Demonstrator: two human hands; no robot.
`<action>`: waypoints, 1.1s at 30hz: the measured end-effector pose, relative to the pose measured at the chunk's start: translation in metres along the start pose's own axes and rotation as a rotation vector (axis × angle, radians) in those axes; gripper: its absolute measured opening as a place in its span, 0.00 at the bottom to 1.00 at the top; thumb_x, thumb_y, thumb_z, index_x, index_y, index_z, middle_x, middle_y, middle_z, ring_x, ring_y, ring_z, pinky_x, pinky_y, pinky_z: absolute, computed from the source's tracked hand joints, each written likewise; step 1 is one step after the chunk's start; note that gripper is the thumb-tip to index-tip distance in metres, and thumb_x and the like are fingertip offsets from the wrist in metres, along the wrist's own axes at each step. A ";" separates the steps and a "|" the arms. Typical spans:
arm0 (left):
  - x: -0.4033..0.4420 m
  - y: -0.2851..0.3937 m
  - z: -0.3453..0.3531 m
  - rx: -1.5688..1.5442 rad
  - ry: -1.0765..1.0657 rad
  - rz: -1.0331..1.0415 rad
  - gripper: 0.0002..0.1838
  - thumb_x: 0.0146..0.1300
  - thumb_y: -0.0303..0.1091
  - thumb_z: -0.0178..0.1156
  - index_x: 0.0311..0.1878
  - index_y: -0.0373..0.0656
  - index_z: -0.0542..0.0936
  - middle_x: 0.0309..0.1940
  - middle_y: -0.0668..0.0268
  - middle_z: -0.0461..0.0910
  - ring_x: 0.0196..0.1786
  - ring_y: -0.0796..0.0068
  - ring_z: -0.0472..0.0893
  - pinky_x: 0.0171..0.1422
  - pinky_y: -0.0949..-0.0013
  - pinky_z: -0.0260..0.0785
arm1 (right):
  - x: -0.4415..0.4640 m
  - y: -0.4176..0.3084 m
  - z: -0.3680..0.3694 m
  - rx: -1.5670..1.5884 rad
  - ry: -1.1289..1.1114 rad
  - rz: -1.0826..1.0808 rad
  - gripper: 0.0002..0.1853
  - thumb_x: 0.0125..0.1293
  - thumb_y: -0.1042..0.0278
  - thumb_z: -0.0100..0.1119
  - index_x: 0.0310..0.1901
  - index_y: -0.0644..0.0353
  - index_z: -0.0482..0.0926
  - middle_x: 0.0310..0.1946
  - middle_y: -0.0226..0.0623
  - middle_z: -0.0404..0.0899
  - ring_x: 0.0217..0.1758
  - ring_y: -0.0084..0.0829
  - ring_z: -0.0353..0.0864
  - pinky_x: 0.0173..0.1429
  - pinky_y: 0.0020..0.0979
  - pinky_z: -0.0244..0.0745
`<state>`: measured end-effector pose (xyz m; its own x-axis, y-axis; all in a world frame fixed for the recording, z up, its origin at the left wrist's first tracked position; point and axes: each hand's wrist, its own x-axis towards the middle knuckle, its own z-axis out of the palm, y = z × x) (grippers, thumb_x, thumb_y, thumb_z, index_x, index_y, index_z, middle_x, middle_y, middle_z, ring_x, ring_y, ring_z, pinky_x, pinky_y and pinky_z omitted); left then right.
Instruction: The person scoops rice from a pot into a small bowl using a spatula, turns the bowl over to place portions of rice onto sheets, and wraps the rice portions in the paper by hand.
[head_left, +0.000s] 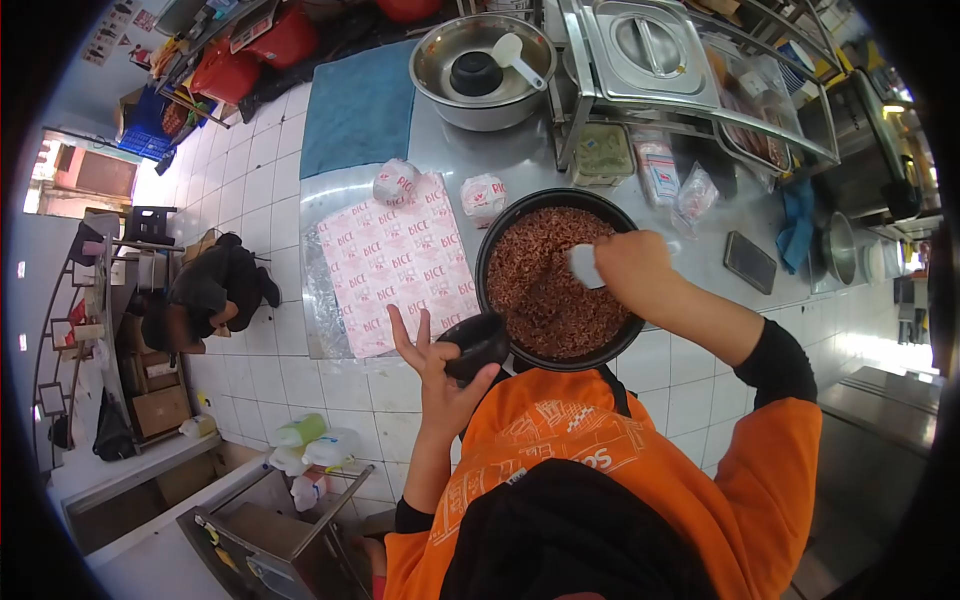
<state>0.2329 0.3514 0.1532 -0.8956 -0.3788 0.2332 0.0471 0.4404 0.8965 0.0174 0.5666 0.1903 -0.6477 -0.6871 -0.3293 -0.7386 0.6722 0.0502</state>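
Rice [545, 240] (reddish-brown, loosely heaped) is contained in a round black pot [484, 250] at the near edge of the counter [690, 255]. At its surface, a white scoop [583, 267] is gripped by the right hand [632, 268]. Just beside the pot, a small black bowl [478, 345] is pinched in the left hand [440, 375]. Printed paper sheets [395, 270] are laid flat, with one wrapped ball [395, 182] on them.

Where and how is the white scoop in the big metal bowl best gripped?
Probably the white scoop is best taken by its handle, from the right: that reaches the metal bowl rim, while the broad head lies further in.
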 end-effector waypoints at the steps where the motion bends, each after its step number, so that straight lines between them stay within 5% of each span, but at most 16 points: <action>1: -0.004 0.000 -0.001 0.004 -0.011 0.027 0.26 0.49 0.37 0.78 0.40 0.46 0.68 0.76 0.50 0.30 0.75 0.43 0.52 0.69 0.52 0.63 | 0.001 -0.002 -0.003 0.006 0.028 -0.003 0.04 0.56 0.71 0.58 0.33 0.58 0.80 0.26 0.40 0.84 0.31 0.39 0.87 0.32 0.38 0.79; 7: -0.012 0.016 -0.003 -0.059 0.076 -0.059 0.41 0.46 0.34 0.79 0.56 0.49 0.58 0.75 0.48 0.41 0.73 0.48 0.59 0.71 0.52 0.65 | 0.003 -0.023 0.015 -0.018 0.074 -0.023 0.06 0.56 0.68 0.60 0.34 0.59 0.81 0.26 0.39 0.84 0.31 0.39 0.86 0.32 0.40 0.79; 10: -0.027 -0.004 0.003 -0.369 0.033 -0.138 0.63 0.45 0.40 0.79 0.74 0.42 0.42 0.73 0.50 0.52 0.69 0.54 0.66 0.71 0.57 0.63 | -0.008 -0.014 -0.024 -0.008 0.076 0.139 0.06 0.58 0.66 0.59 0.33 0.59 0.80 0.25 0.39 0.84 0.30 0.39 0.87 0.32 0.39 0.79; 13: -0.032 -0.012 0.006 -0.515 0.031 -0.182 0.67 0.45 0.26 0.78 0.73 0.49 0.31 0.73 0.50 0.51 0.68 0.58 0.68 0.69 0.58 0.69 | 0.005 -0.032 0.034 -0.070 0.109 0.075 0.12 0.62 0.59 0.58 0.34 0.59 0.81 0.24 0.39 0.84 0.29 0.38 0.86 0.31 0.39 0.79; 16: -0.032 -0.013 0.007 -0.427 -0.009 -0.125 0.69 0.46 0.24 0.76 0.74 0.50 0.27 0.74 0.49 0.49 0.68 0.56 0.68 0.70 0.57 0.69 | 0.018 -0.033 0.033 -0.070 0.055 0.026 0.12 0.63 0.59 0.58 0.31 0.59 0.81 0.24 0.41 0.84 0.28 0.39 0.86 0.31 0.39 0.79; 21: -0.051 -0.032 -0.009 -0.252 0.102 -0.209 0.66 0.44 0.28 0.77 0.75 0.41 0.34 0.65 0.51 0.61 0.67 0.56 0.67 0.68 0.57 0.65 | -0.002 -0.028 0.007 -0.049 0.035 0.020 0.09 0.63 0.62 0.58 0.33 0.58 0.80 0.23 0.42 0.83 0.29 0.39 0.86 0.30 0.38 0.78; 24: -0.055 -0.031 0.001 -0.157 0.008 -0.172 0.59 0.44 0.28 0.78 0.72 0.39 0.46 0.63 0.52 0.63 0.65 0.58 0.70 0.68 0.59 0.65 | -0.017 -0.058 0.016 -0.109 0.063 0.041 0.08 0.64 0.62 0.57 0.35 0.58 0.78 0.22 0.41 0.83 0.28 0.39 0.86 0.29 0.39 0.78; 31: -0.042 -0.033 0.006 -0.244 -0.215 -0.248 0.53 0.48 0.27 0.76 0.71 0.40 0.49 0.63 0.53 0.63 0.68 0.62 0.68 0.70 0.64 0.63 | -0.027 -0.063 -0.002 -0.003 0.023 0.042 0.06 0.57 0.69 0.57 0.34 0.60 0.78 0.22 0.41 0.83 0.26 0.39 0.86 0.29 0.38 0.78; 33: -0.046 -0.028 0.005 -0.262 -0.255 -0.272 0.52 0.49 0.27 0.75 0.71 0.40 0.50 0.64 0.53 0.63 0.68 0.63 0.68 0.71 0.64 0.63 | -0.018 -0.071 0.018 -0.009 -0.030 -0.047 0.08 0.63 0.64 0.56 0.37 0.59 0.77 0.23 0.41 0.84 0.27 0.40 0.86 0.29 0.40 0.78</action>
<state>0.2702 0.3610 0.1155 -0.9696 -0.2253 -0.0952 -0.1245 0.1196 0.9850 0.0851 0.5363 0.1758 -0.6067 -0.7089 -0.3598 -0.7696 0.6371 0.0424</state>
